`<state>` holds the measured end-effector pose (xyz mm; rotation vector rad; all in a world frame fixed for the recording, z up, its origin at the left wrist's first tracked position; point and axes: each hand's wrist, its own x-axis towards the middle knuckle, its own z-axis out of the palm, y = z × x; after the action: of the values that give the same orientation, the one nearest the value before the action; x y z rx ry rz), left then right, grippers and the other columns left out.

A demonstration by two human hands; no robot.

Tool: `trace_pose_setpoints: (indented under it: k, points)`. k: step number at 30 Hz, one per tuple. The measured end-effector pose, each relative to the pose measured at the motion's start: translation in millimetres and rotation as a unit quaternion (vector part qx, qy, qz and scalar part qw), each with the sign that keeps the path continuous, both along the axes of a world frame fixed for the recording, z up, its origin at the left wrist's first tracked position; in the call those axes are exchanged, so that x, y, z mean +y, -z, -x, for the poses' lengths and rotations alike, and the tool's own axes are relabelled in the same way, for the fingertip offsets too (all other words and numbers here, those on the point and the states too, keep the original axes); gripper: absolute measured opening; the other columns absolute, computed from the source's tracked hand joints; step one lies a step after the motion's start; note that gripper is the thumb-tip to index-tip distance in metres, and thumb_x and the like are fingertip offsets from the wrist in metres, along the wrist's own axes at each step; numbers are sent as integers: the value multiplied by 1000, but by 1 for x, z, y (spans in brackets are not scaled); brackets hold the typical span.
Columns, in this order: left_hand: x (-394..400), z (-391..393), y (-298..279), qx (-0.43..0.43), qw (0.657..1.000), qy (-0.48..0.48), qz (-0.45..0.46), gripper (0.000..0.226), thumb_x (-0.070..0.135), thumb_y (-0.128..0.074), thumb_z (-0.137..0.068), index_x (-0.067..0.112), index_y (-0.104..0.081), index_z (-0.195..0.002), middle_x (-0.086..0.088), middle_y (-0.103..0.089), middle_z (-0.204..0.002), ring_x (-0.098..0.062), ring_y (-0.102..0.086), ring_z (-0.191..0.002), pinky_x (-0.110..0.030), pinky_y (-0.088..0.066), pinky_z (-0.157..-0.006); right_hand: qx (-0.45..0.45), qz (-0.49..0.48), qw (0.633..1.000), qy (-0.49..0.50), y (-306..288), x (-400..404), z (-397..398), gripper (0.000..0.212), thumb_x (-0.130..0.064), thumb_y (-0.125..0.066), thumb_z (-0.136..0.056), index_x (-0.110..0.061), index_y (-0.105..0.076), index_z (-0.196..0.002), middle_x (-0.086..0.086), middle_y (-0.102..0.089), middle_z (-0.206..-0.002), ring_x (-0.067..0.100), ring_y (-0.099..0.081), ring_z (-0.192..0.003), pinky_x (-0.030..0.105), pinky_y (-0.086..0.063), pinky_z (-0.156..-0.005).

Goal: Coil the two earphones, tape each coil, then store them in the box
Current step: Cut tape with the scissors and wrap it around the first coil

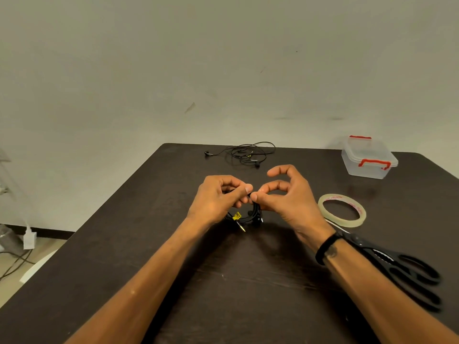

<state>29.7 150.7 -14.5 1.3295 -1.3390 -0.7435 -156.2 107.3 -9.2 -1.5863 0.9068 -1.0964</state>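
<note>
**First earphone coiled and held; taping is the step due**

While both forearms reach in from the near edge of the dark surface (173, 306), the two hands meet over its middle. Nearest on the right lies a pair of black scissors (407, 274), partly under the right wrist; just beyond it rests a roll of clear tape (342, 210), flat on the surface and untouched. The left hand (218, 194) has its grip clenched on the top of the coiled earphone (250, 216), thumb pressed against curled fingers. The right hand (290, 197) pinches the same coil between thumb and forefinger, its remaining fingers spread and raised. The coil hangs below the two grips, a yellow tag and the plug (241, 227) dangling at its lower end, close to or touching the surface; which cannot be told. No tape is visible on the coil.

Judged from this arrangement, the step in hand is finishing and securing the first coil. The next move calls for one hand to hold the loops together alone while the other frees itself to fetch tape and scissors.

Farther off, the second earphone (246, 153) lies loose and tangled near the far edge. The clear box (367, 161) with red latches stands lidded at the far right, well apart from the hands.
</note>
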Motion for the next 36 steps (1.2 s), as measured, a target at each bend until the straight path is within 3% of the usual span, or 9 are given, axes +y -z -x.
trace_pose_setpoints:
  k: [8,12,14,16,19,26,31,36]
  points:
    - [4,-5,-7,-14,999,42,-23,15,18,-72,-97,6,-77,-105,-10,-78,-85,-13,-69,-72,-27,-60,-75,12,16,1000,5,1,1,1,58,-11,-94,-74,-27,-54,-114,4,-78,-84,21,-77,-75,54,-63,-90]
    - [8,-14,-11,-131,986,99,4,21,16,-68,-100,18,-76,-120,-2,-79,-99,-17,-75,-84,-31,-63,-82,18,17,1000,4,0,1,3,58,-10,-93,-74,-25,-54,-114,2,-77,-82,24,-78,-77,52,-63,-89]
    - [9,-16,-13,-215,971,105,5,25,24,-76,-94,28,-76,-119,9,-78,-105,-11,-75,-95,-34,-61,-90,22,20,1000,5,0,0,4,58,-10,-93,-75,-25,-53,-114,5,-77,-83,24,-78,-78,52,-63,-89]
    - [10,-15,-13,-240,966,94,15,30,25,-83,-87,29,-77,-115,12,-78,-102,-6,-74,-95,-36,-60,-93,25,21,999,5,-1,1,5,59,-9,-93,-75,-24,-53,-115,8,-77,-85,26,-77,-79,52,-63,-89]
    - [10,-10,-10,-249,964,74,60,23,24,-86,-85,23,-78,-106,7,-78,-94,-9,-74,-88,-38,-60,-85,40,31,999,0,-3,3,4,58,-10,-92,-76,-26,-52,-116,8,-76,-88,29,-78,-80,51,-63,-89]
    - [8,-8,-9,-390,907,21,157,23,44,-73,-89,30,-74,-106,12,-72,-95,-5,-67,-88,-39,-57,-76,43,50,998,-7,-9,6,5,57,-8,-90,-79,-23,-51,-119,11,-76,-94,35,-76,-81,43,-65,-83]
    - [10,-6,-12,-385,906,4,175,16,37,-76,-90,30,-74,-105,14,-71,-94,-4,-66,-86,-35,-56,-75,17,40,999,-20,-11,5,5,56,-6,-89,-81,-24,-52,-119,14,-76,-97,31,-77,-79,35,-64,-78]
    - [11,-8,-13,-358,919,-1,165,17,29,-81,-88,28,-77,-105,14,-75,-96,-4,-69,-90,-34,-57,-79,7,25,999,-26,-11,5,4,52,-4,-86,-83,-21,-50,-118,13,-77,-96,28,-75,-78,43,-63,-81]
